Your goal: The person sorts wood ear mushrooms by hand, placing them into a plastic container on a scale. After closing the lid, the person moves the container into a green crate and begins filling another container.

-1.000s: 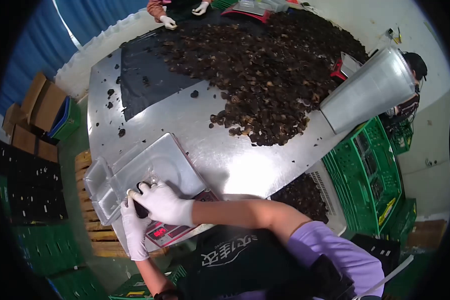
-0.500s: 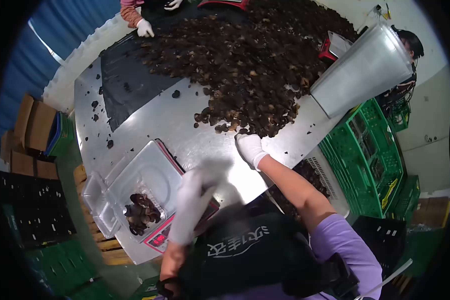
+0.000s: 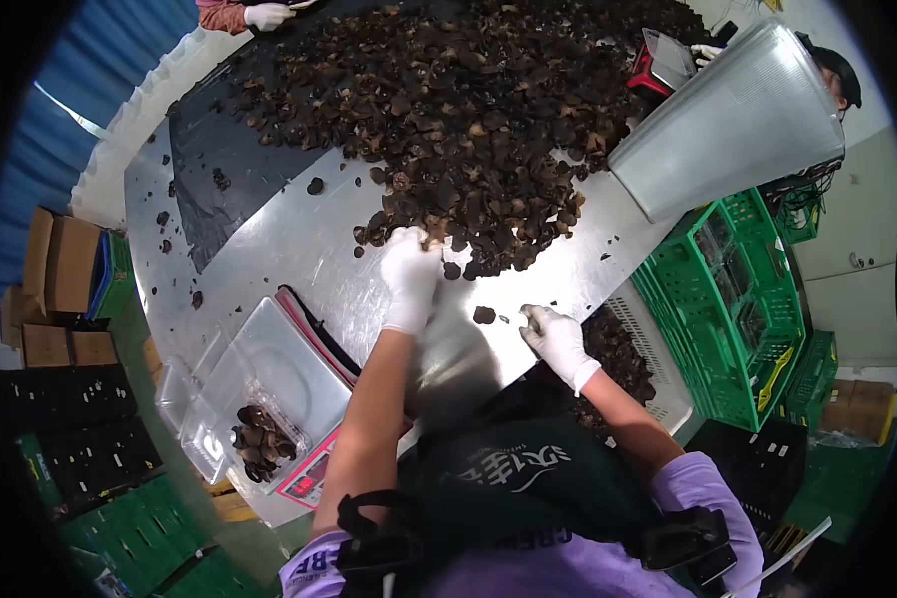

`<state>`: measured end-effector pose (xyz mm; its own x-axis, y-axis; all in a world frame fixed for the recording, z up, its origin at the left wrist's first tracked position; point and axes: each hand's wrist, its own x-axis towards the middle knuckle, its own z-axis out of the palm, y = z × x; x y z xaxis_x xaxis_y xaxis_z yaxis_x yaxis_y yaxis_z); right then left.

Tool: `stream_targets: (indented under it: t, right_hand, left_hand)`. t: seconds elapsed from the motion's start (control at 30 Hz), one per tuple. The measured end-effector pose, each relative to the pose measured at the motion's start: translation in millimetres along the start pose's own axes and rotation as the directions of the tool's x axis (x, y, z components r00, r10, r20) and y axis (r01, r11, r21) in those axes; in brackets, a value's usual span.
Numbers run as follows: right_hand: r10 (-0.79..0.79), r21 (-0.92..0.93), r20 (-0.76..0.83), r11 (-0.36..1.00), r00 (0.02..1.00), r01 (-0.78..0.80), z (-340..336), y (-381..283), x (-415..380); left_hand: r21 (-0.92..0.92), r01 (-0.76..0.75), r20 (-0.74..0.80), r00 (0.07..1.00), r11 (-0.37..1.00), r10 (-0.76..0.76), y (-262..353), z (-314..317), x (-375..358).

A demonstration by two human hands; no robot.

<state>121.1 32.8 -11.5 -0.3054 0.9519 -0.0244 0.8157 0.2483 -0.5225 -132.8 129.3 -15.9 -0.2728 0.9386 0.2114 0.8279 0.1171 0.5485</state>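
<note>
My left hand (image 3: 411, 274), in a white glove, reaches the near edge of a large pile of dark brown mushroom-like pieces (image 3: 478, 149); its fingers are bent against the pile, and what they hold is hidden. My right hand (image 3: 558, 344), also gloved, is low over the metal table (image 3: 339, 214) near its front edge, fingers curled together, their contents too small to make out. Just left of it lies a loose dark piece (image 3: 483, 315). At the left, a clear plastic box (image 3: 291, 431) with dark pieces (image 3: 259, 444) sits in a tray (image 3: 304, 349) on a red scale (image 3: 304, 480).
A tall stack of clear containers (image 3: 733, 125) leans at the right, above green crates (image 3: 738, 299). A white basket (image 3: 663, 374) of dark pieces stands below the table edge. Co-workers' gloved hands show at the top left (image 3: 267, 16) and beside another red scale (image 3: 648, 72).
My left hand has moved from beside the scale up to the pile. My right hand has drawn back from the pile toward the front edge. The view has shifted slightly.
</note>
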Motion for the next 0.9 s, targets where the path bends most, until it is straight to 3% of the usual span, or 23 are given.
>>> stream_targets:
  t: [0.07, 0.13, 0.2, 0.23, 0.3, 0.33, 0.4, 0.43, 0.47, 0.5, 0.53, 0.57, 0.6, 0.63, 0.67, 0.73, 0.77, 0.83, 0.87, 0.9]
  right_hand:
    - [-0.096, -0.06, -0.055, 0.994, 0.994, 0.092, 9.0, -10.9, 14.6]
    - [-0.115, -0.191, 0.074, 0.973, 0.991, 0.127, 19.2, -14.4, 28.6]
    - [-0.12, -0.206, 0.136, 0.968, 0.983, 0.146, 27.3, -4.4, 36.0]
    - [-0.118, -0.227, 0.197, 0.96, 0.973, 0.162, 27.4, 1.6, 37.6]
    - [-0.049, -0.259, 0.461, 0.948, 0.886, 0.187, 9.2, 22.1, 31.0]
    - [-0.116, -0.269, 0.458, 0.927, 0.881, 0.261, 0.2, 36.9, 16.6]
    - [-0.031, -0.374, 0.576, 0.879, 0.817, 0.296, -25.2, 72.1, -16.8]
    - [0.185, -0.437, 0.783, 0.843, 0.594, 0.313, -63.3, 55.3, -12.2]
    - [0.168, -0.403, 0.837, 0.832, 0.521, 0.381, -68.2, 81.0, -18.8]
    - [0.195, -0.439, 0.814, 0.824, 0.548, 0.359, -78.7, 68.3, -11.5]
    - [0.224, -0.477, 0.784, 0.815, 0.579, 0.329, -88.7, 53.5, 0.1]
    - [0.001, -0.308, 0.642, 0.916, 0.766, 0.257, -81.4, 53.3, 8.7]
    - [-0.176, -0.104, 0.404, 0.966, 0.898, 0.236, -73.5, 51.7, 18.4]
    - [-0.145, -0.101, 0.308, 0.978, 0.94, 0.184, -72.0, 28.3, 34.0]
    - [-0.11, -0.088, 0.209, 0.988, 0.972, 0.13, -66.7, 1.1, 50.8]
    - [-0.095, 0.062, 0.024, 0.994, 0.995, 0.093, -40.1, -17.7, 76.8]
    - [-0.086, -0.035, 0.047, 0.996, 0.995, 0.088, -29.2, -23.7, 88.1]
    - [-0.041, -0.221, 0.135, 0.973, 0.99, 0.071, -11.4, -28.6, 106.5]
    - [-0.017, -0.251, 0.18, 0.966, 0.984, 0.063, -7.3, -25.7, 113.5]
    - [-0.013, -0.165, 0.139, 0.986, 0.99, 0.037, -7.3, -22.1, 116.1]
  left_hand:
    - [-0.099, 0.115, 0.011, 0.993, 0.988, -0.114, 7.4, -34.2, -16.5]
    - [-0.06, 0.09, 0.002, 0.996, 0.994, -0.09, -8.0, -42.1, -45.3]
    - [0.087, 0.116, 0.371, 0.918, 0.989, -0.14, -21.4, -46.5, -72.2]
    - [0.092, 0.119, 0.369, 0.918, 0.989, -0.145, -22.9, -49.1, -80.5]
    - [-0.042, 0.0, 0.329, 0.944, 0.999, 0.014, -20.7, -49.9, -90.4]
    - [-0.042, 0.001, 0.326, 0.945, 0.999, 0.013, -17.0, -47.3, -86.2]
    - [-0.244, -0.04, 0.176, 0.981, 0.969, 0.085, -4.6, -37.4, -72.6]
    - [-0.246, -0.019, 0.172, 0.983, 0.969, 0.063, 3.9, -32.3, -63.8]
    - [-0.096, -0.129, 0.163, 0.976, 0.987, 0.144, 12.4, -28.1, -51.9]
    - [0.056, -0.239, 0.171, 0.959, 0.969, 0.227, 15.3, -25.2, -43.8]
    - [0.056, -0.227, 0.169, 0.962, 0.972, 0.215, 11.1, -16.8, -39.3]
    - [0.092, -0.219, 0.285, 0.941, 0.971, 0.185, 7.8, -5.3, -34.4]
    - [0.128, -0.216, 0.395, 0.906, 0.968, 0.15, 4.8, 4.5, -32.9]
    - [0.087, -0.186, 0.36, 0.922, 0.979, 0.143, 3.2, 2.9, -36.4]
    - [0.09, -0.182, 0.355, 0.925, 0.979, 0.139, 3.9, -4.3, -44.7]
    - [0.126, -0.001, 0.377, 0.925, 0.992, -0.047, 9.5, -24.1, -62.8]
    - [0.128, 0.005, 0.382, 0.923, 0.992, -0.054, 7.7, -28.9, -66.2]
    - [0.103, -0.023, 0.589, 0.807, 0.994, -0.042, 4.7, -42.5, -71.1]
    - [0.108, -0.024, 0.588, 0.808, 0.994, -0.045, 9.2, -48.3, -68.7]
    - [0.113, 0.003, 0.558, 0.827, 0.994, -0.066, 17.5, -51.8, -64.0]
